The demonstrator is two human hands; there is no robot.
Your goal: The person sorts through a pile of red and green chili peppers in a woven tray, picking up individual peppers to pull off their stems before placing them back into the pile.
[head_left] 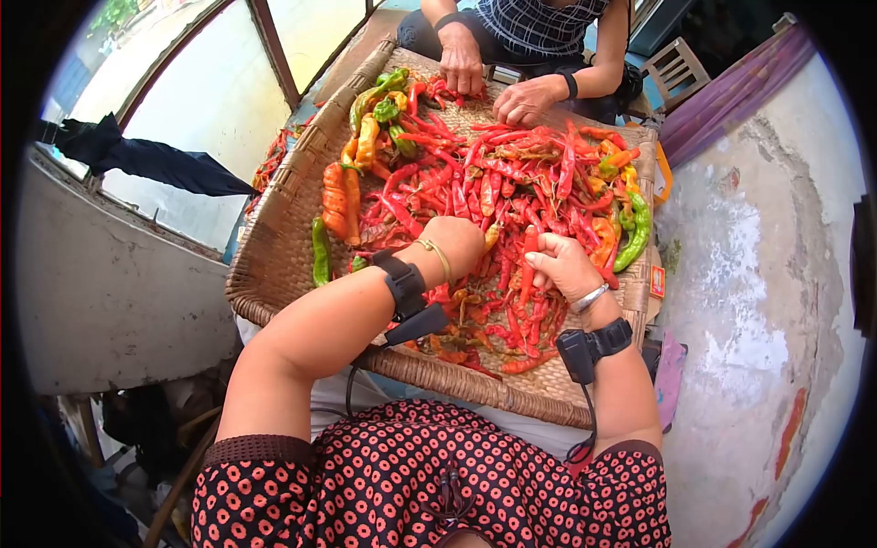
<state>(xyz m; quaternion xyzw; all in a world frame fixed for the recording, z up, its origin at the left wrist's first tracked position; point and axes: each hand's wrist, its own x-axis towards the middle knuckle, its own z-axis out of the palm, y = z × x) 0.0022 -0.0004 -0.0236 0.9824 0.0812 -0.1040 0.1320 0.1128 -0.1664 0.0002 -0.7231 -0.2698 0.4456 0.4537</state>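
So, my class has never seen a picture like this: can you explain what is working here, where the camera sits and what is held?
There is no robot: a person works bare-handed, wearing the camera on their head, so it looks forward and down. The woven tray holds a heap of mostly red peppers, with green and orange ones towards the sides. The right hand pinches a single red pepper. The left hand is at the heap, its fingers hidden. Across the tray are another person's hands.
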